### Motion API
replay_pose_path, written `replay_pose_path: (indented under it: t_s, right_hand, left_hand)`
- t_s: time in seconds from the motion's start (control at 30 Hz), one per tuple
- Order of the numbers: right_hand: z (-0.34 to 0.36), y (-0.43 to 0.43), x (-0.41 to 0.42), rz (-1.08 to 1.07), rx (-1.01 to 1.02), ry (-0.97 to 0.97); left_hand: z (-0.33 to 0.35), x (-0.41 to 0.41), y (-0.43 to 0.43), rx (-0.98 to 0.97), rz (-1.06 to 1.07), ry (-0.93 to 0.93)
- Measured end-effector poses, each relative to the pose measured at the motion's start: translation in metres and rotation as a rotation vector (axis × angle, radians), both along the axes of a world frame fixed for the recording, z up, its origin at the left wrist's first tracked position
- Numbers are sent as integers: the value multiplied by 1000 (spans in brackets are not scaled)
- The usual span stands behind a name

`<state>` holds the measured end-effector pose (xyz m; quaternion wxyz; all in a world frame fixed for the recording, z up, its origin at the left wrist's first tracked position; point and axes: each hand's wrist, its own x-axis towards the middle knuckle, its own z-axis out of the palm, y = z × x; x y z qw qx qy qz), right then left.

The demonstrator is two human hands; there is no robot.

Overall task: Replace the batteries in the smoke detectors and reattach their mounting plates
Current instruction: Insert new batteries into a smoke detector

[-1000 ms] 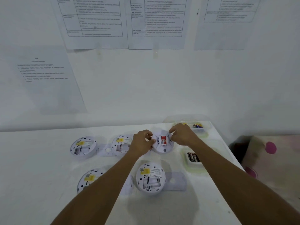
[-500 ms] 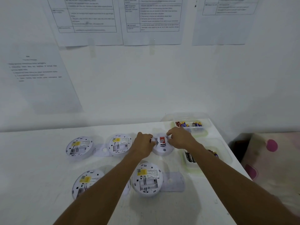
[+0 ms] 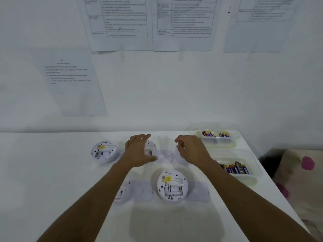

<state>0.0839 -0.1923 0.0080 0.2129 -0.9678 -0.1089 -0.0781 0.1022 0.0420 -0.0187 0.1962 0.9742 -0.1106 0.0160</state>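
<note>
Both hands are off the smoke detector they pinched between them half a second ago. The left hand now hovers with its fingers spread and straight, holding nothing, above the second back-row detector, which it partly hides. The right hand hangs apart from it, fingers loosely curled with nothing in them. The red-labelled detector from before no longer shows plainly. A pale rounded shape peeps from under the right hand, too blurred to name. Between the hands a mounting plate lies flat on the white table, smeared by motion. The back-left detector sits where it was, underside up, its yellow label showing. The front detector lies underside up with its battery bay empty, between a second plate on its left and a third plate on its right. The front-left detector is half hidden by the left forearm. At the table's right edge stand two clear tubs, well apart from both hands: the far tub holds batteries, and the near tub holds more batteries. Printed sheets hang on the wall behind.
</note>
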Motion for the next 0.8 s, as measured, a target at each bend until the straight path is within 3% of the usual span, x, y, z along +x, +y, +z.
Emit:
replay_pose_path:
  t_s: [0.13, 0.3, 0.53, 0.7, 0.8]
  right_hand:
    - [-5, 27, -8, 34, 75, 20]
    - [-5, 55, -12, -8, 186, 102]
    - [-15, 79, -6, -137, 302, 285]
    - [-10, 92, -6, -235, 942, 422]
    - [-2, 90, -9, -221, 1097, 409]
  left_hand:
    - [-4, -6, 26, 3, 9, 94]
    - [-9, -7, 37, -206, -3, 108]
    - [-14, -10, 48, -361, -130, -20]
    - [-14, -9, 55, -769, -183, 28]
    - [-4, -15, 52, -1010, -143, 186]
